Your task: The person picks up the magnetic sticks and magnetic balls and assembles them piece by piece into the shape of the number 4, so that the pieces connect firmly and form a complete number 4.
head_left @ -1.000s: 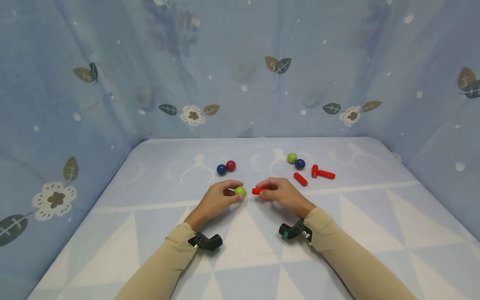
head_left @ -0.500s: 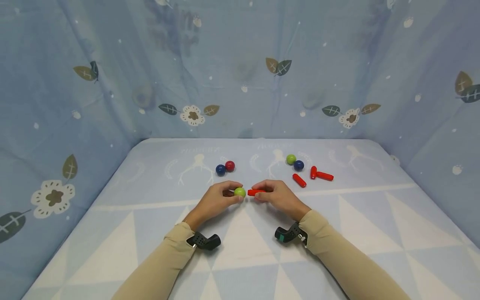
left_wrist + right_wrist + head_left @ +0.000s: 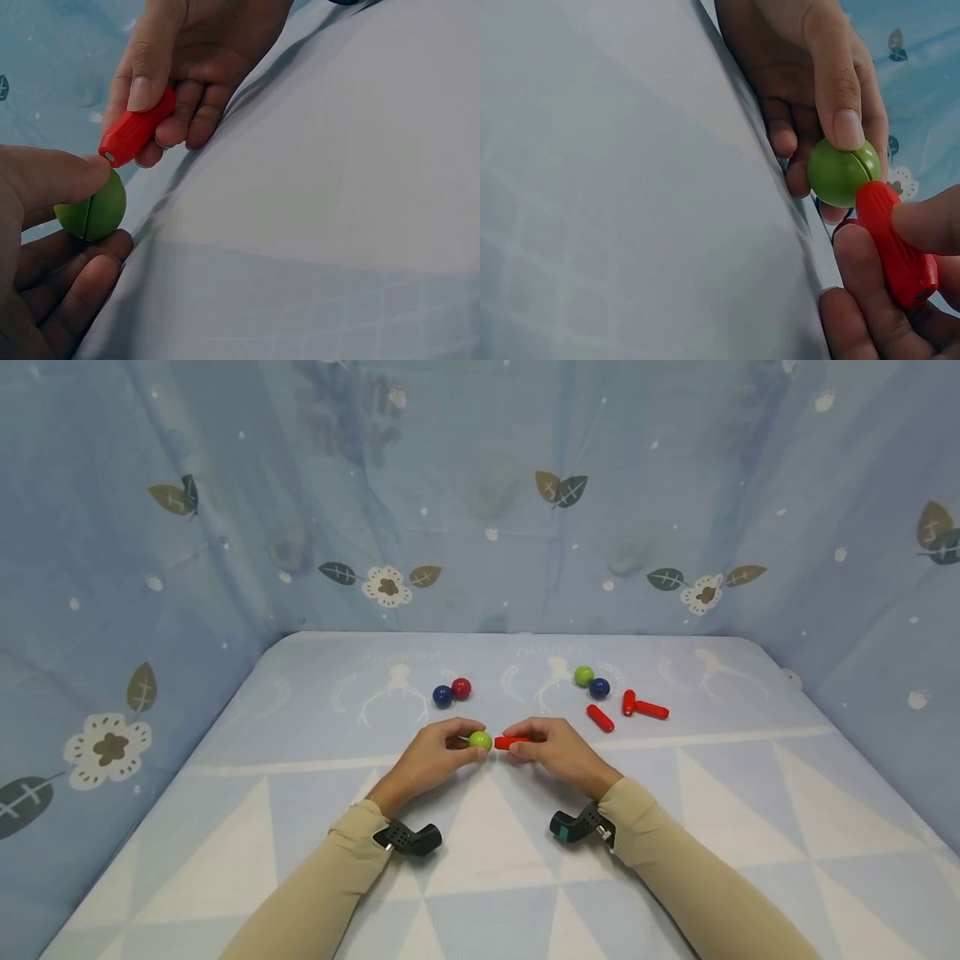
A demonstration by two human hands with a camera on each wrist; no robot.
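Near the middle of the table, my left hand [image 3: 433, 755] pinches a green ball [image 3: 480, 741] between thumb and fingers. A seam line runs round the ball [image 3: 94, 214] in the left wrist view. Facing it, my right hand [image 3: 561, 750] holds a short red rod [image 3: 511, 742] between thumb and fingers. In the left wrist view a small grey disc shows in the end of the rod [image 3: 135, 133]. That end points at the green ball [image 3: 838, 174], right up against or just short of it; I cannot tell whether they touch. Fingers partly cover both pieces.
Beyond my left hand, a blue ball [image 3: 442, 697] and a dark red ball [image 3: 461, 688] lie side by side. Farther right are another green ball [image 3: 583, 676], a blue ball [image 3: 599, 688] and red rods [image 3: 600, 718]. A patterned curtain [image 3: 480, 527] stands behind the table [image 3: 330, 810].
My right hand has moved slightly left with the red rod, narrowing the gap to the green ball. The left hand has stayed nearly still.
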